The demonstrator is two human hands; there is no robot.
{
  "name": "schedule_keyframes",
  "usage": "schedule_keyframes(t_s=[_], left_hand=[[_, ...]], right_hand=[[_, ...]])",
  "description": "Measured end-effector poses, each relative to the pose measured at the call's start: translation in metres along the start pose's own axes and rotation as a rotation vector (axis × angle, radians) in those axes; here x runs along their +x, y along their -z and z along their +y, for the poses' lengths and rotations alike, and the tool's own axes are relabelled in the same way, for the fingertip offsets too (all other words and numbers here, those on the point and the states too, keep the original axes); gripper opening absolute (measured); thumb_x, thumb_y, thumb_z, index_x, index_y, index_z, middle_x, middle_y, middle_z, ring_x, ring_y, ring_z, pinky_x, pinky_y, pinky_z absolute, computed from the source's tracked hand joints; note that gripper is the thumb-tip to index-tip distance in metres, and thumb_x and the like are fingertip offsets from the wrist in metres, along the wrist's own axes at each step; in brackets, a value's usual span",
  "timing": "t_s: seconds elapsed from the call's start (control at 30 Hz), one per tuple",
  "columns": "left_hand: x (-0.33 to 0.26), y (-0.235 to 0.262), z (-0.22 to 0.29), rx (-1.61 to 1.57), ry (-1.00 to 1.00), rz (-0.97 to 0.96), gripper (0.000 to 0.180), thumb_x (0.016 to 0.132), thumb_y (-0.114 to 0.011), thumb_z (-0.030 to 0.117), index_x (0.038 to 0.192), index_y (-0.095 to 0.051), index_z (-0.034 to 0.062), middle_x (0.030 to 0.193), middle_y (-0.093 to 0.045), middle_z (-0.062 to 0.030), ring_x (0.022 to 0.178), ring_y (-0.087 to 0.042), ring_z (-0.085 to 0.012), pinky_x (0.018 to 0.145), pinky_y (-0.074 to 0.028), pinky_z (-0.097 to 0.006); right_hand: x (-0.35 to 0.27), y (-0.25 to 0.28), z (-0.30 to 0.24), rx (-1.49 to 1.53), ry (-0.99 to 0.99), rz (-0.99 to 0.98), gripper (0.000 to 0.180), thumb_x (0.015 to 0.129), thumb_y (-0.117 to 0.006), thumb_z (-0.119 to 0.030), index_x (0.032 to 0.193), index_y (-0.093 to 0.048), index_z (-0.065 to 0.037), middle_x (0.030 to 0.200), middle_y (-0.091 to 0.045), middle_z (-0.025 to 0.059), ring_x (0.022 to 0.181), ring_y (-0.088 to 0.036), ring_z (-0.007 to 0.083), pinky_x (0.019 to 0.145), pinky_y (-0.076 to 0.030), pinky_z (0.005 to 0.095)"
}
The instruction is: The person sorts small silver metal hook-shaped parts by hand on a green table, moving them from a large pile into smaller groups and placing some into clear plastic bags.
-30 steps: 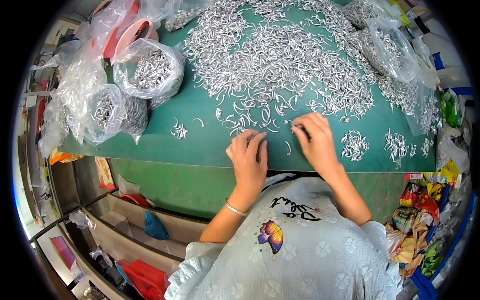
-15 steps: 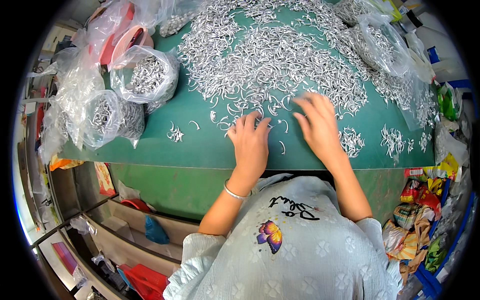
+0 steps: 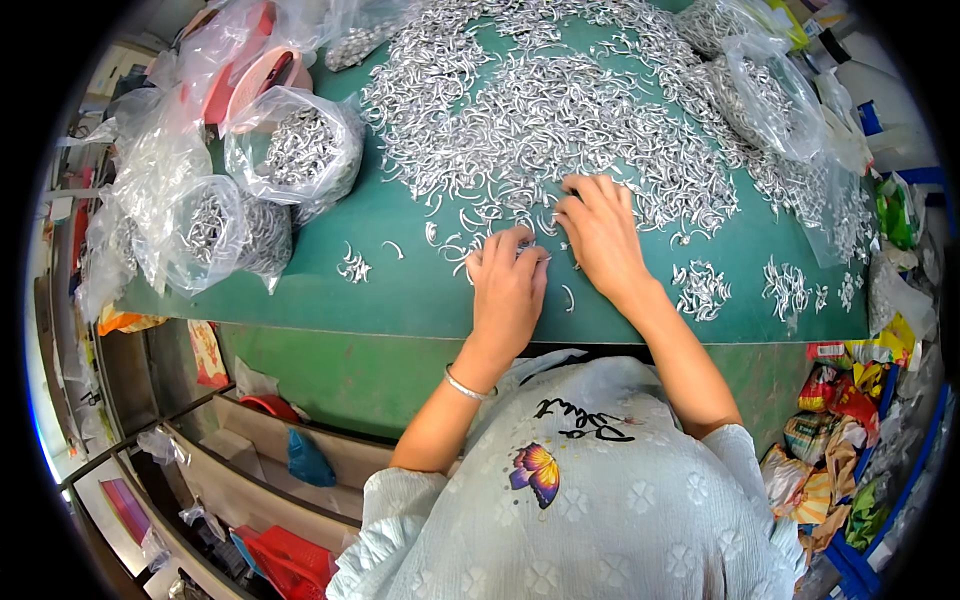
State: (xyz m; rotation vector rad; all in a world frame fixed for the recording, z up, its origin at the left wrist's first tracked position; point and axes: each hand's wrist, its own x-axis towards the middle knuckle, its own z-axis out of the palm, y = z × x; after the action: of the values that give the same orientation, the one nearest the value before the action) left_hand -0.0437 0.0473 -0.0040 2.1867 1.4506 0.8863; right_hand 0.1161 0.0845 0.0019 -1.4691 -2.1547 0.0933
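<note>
A broad heap of small curved silver metal pieces (image 3: 560, 115) spreads over the green tabletop (image 3: 420, 305). My left hand (image 3: 507, 290) rests at the heap's near edge, its fingers bent and drawn together. A bit of a curved silver piece shows between its thumb and fingers. Just to the right, my right hand (image 3: 605, 240) reaches the heap's edge with curled fingers, the thumb near the index finger. Whatever its fingertips grip is hidden. One loose curved piece (image 3: 568, 298) lies between the two hands, closer to me.
Small piles of pieces lie at the right (image 3: 702, 290) and at the left (image 3: 353, 265). Clear plastic bags of pieces (image 3: 300, 150) stand at the left beside a pink basket (image 3: 262, 80). Another filled bag (image 3: 765, 100) sits at the far right. Drawers (image 3: 270, 465) are below left.
My right hand has moved left, toward my left hand, and its fingers have curled at the heap's edge. The left hand has stayed nearly in place, its fingers drawn closer together.
</note>
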Motion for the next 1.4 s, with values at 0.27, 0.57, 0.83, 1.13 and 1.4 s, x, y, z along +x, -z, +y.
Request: schedule_keyframes(t_s=[0.27,0.57,0.83,1.13,1.4], left_hand=[[-0.003,0.002,-0.004,0.032,-0.024,0.011,0.018,0.076,-0.072,0.004,0.093,-0.066,0.0088,0.106,-0.058,-0.0045,0.101,-0.054,-0.0254,0.086,-0.034,-0.040],[0.001,0.003,-0.005,-0.044,0.001,0.032,0.017,0.076,-0.072,0.002,0.090,-0.063,0.0069,0.102,-0.059,-0.0061,0.098,-0.055,-0.0251,0.084,-0.035,-0.038],[-0.015,-0.007,0.031,-0.205,-0.164,-0.061,0.018,0.080,-0.070,0.003,0.095,-0.061,0.0083,0.103,-0.058,-0.0065,0.097,-0.054,-0.0255,0.083,-0.035,-0.039],[-0.029,-0.021,0.030,0.001,-0.065,-0.081,0.019,0.080,-0.070,0.005,0.096,-0.061,0.0087,0.107,-0.051,-0.0103,0.099,-0.049,-0.0297,0.083,-0.034,-0.042],[-0.014,-0.009,0.017,0.030,0.084,0.100,0.017,0.081,-0.068,0.002,0.095,-0.061,0.0073,0.105,-0.052,-0.0100,0.095,-0.049,-0.0288,0.084,-0.034,-0.041]], right_hand=[[-0.046,0.051,0.016,0.258,-0.291,0.042,0.012,0.079,-0.068,0.001,0.090,-0.062,0.001,0.084,-0.061,0.0133,0.078,-0.057,0.0308,0.074,-0.045,0.0381],[-0.094,0.110,0.044,0.028,-0.389,-0.023,0.014,0.076,-0.069,0.002,0.088,-0.064,-0.001,0.090,-0.060,0.0124,0.089,-0.054,0.0310,0.079,-0.043,0.0399],[-0.082,0.082,0.030,0.019,-0.228,-0.065,0.016,0.078,-0.071,-0.005,0.092,-0.063,-0.005,0.102,-0.060,0.0077,0.098,-0.054,0.0282,0.083,-0.041,0.0391],[-0.101,0.092,0.043,0.001,-0.261,0.143,0.015,0.078,-0.071,-0.005,0.092,-0.065,-0.004,0.098,-0.062,0.0068,0.092,-0.056,0.0264,0.077,-0.040,0.0372],[-0.069,0.062,0.060,-0.161,-0.255,0.072,0.013,0.078,-0.071,-0.009,0.089,-0.066,-0.005,0.094,-0.058,0.0067,0.092,-0.052,0.0267,0.078,-0.038,0.0377]])
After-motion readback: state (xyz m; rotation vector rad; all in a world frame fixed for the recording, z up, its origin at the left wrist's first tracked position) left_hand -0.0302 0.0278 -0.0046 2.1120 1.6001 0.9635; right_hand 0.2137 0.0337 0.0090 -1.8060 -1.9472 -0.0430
